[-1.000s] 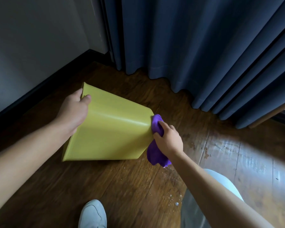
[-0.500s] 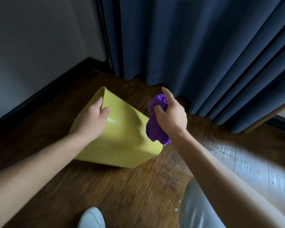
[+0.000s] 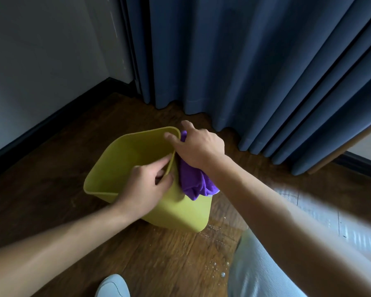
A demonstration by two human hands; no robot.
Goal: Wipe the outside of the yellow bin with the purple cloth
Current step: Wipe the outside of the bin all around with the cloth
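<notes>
The yellow bin (image 3: pixel 180 213) stands on the wooden floor, tilted, with its open mouth facing up and to the left. My left hand (image 3: pixel 146 185) grips the bin's near right rim, fingers inside and thumb outside. My right hand (image 3: pixel 198 146) holds the purple cloth (image 3: pixel 193 183) bunched against the outside of the bin's right wall, near the top corner. Most of the cloth hangs below that hand; its upper part is hidden under my palm.
A dark blue curtain (image 3: pixel 255 71) hangs just behind the bin, reaching the floor. A grey wall with a dark skirting board (image 3: pixel 51 123) runs along the left. Water drops (image 3: pixel 214 236) lie on the floor by my knee (image 3: pixel 257 271). A white shoe (image 3: pixel 113 286) shows at the bottom.
The bin has been turned from lying on its side to mouth-up. My left hand shifted to the near rim, and my right hand brought the cloth onto the right outer wall.
</notes>
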